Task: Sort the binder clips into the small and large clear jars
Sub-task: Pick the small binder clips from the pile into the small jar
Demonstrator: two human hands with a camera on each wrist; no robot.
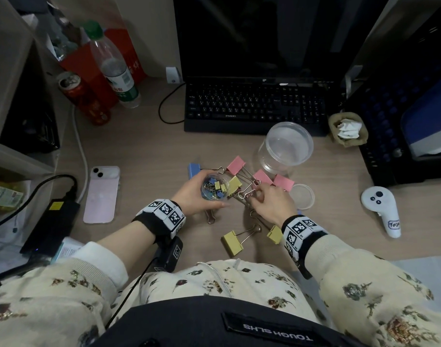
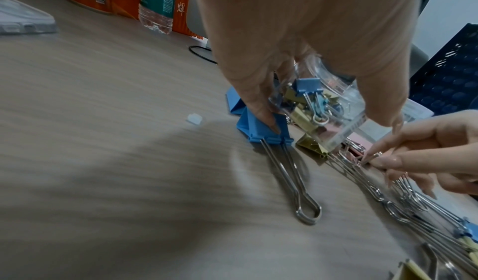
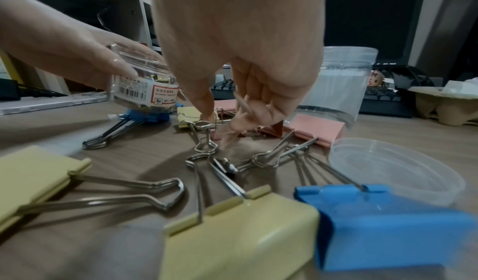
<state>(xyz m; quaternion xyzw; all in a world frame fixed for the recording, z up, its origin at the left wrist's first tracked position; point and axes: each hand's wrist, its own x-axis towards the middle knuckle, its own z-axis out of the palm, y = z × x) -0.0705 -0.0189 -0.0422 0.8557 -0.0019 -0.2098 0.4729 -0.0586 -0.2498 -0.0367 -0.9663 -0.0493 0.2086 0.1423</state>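
Our right hand (image 1: pixel 269 205) fingers are pinching at a tiny clip among the wire handles. Our left hand (image 1: pixel 191 195) is curling round the small jar (image 1: pixel 214 187), just beside. We are needing to lift slowly, not snagging the big clips (image 1: pixel 233 242). The large jar (image 1: pixel 284 149) is waiting farther out.

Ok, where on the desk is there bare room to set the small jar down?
Bare desk lies between the phone, the keyboard and the clips; a smaller patch sits between the lid and the controller. It is crowded around both hands, where large clips lie tangled.
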